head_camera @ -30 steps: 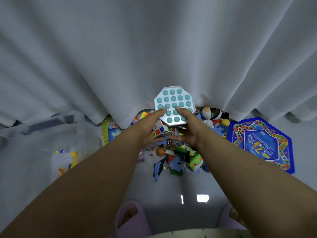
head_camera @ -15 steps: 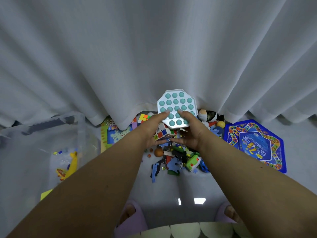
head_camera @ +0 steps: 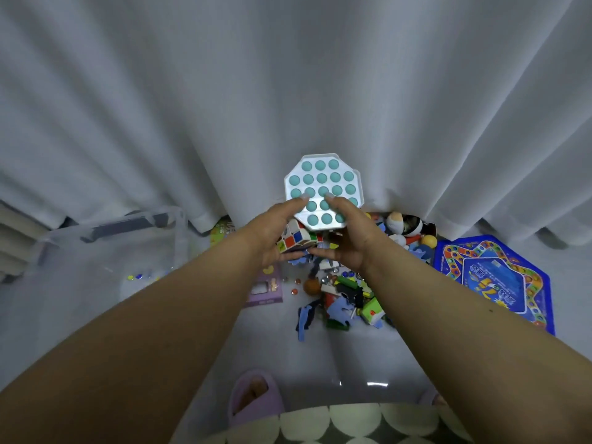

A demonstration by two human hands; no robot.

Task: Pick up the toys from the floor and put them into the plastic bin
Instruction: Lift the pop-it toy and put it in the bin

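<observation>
With both thumbs on top and fingers curled underneath, octagonal pop toy pinched between left hand and right hand, lifted well clear of the toy pile on the floor, probably two-handed because the flat board is wide and floppy. Cube puzzle tucked under the left palm as well, touching the board's lower edge. Clear plastic bin off to the left, well apart from both hands, so a leftward carry looks next.
</observation>
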